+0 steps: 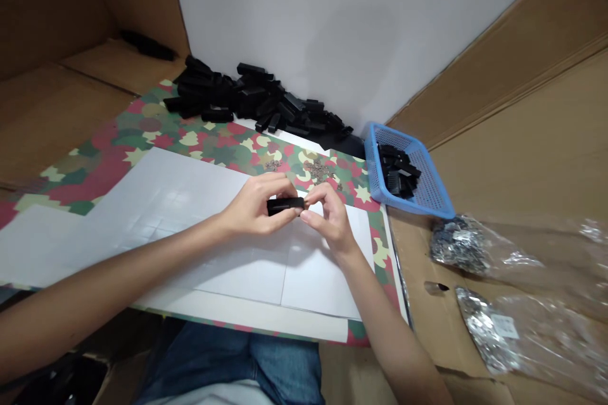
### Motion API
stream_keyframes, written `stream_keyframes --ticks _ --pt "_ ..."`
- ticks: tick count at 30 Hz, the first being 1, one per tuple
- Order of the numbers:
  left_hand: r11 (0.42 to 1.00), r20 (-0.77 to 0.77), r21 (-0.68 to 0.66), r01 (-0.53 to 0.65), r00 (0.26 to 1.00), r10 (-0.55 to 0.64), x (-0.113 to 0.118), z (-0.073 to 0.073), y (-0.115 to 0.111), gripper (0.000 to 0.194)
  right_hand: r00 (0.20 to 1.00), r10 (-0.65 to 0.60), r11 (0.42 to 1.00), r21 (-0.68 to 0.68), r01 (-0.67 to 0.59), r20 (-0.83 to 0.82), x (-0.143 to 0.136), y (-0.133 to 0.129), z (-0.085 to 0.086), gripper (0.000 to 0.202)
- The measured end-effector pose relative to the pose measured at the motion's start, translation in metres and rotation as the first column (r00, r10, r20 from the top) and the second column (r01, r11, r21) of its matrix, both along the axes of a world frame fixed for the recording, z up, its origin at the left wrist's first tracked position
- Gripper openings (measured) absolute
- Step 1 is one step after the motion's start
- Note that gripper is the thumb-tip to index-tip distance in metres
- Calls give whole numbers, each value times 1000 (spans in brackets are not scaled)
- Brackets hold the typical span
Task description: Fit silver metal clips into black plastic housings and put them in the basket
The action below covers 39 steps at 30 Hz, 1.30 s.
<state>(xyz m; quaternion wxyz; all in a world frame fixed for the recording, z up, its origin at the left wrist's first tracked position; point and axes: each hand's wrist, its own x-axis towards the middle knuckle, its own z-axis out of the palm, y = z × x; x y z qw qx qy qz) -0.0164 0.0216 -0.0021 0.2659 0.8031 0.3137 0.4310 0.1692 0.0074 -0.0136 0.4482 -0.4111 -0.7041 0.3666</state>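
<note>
My left hand is wrapped round a black oblong piece, held level above the white sheets on the table. At the right end of that piece, my right hand pinches with thumb and forefinger; a tiny brownish thing shows between the fingertips, too small to name. Just beyond the hands, small metal parts lie scattered on the patterned tabletop. A pile of similar black pieces rests along the back of the table.
At the right, a blue basket holds black pieces. Beside the table, two clear bags of shiny metal parts and a small dark-tipped object lie on cardboard. A white wall stands behind, with cardboard at both sides.
</note>
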Motion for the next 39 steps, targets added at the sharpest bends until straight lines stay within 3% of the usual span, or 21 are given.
stream_keyframes --ticks 10,14,17,19,22,24,26,28,30,34,36,39 --pt "985 -4 171 1 1000 -1 -2 -1 0 10 993 -23 960 280 -10 113 -2 -4 2 11" --pt "986 -21 170 -4 1000 8 -3 -3 0 10 989 -29 954 299 -15 143 -1 -4 4 11" --pt "989 2 149 -16 1000 16 -2 -3 -1 11 978 51 974 205 -93 204 5 -2 9 11" --pt "997 33 69 -35 999 32 -1 -3 -1 13 968 124 986 84 -145 220 10 0 12 13" --pt "970 91 -238 39 996 -18 0 -2 0 16 971 163 987 -32 -160 177 16 2 15 24" --pt "868 155 -468 169 982 -108 1 -1 2 19 965 181 983 -68 -171 190 17 2 16 29" --pt "749 221 -602 277 959 -177 1 -1 5 22 946 228 973 -100 -210 232 17 3 17 26" --pt "681 251 -653 331 943 -218 -1 -1 7 24 929 273 960 -130 -247 249 16 3 18 18" --pt "657 261 -665 355 935 -241 -2 -1 9 25 939 268 960 -140 -242 215 15 4 18 15" --pt "712 270 -609 349 936 -228 -5 -1 10 19 980 159 980 -137 -143 116 17 8 11 23" --pt "737 253 -599 313 947 -197 -5 -2 10 19 979 169 972 -181 -148 110 17 9 6 26" --pt "718 225 -619 317 948 -225 -4 -4 8 21 971 223 940 -283 -192 81 17 11 3 30"
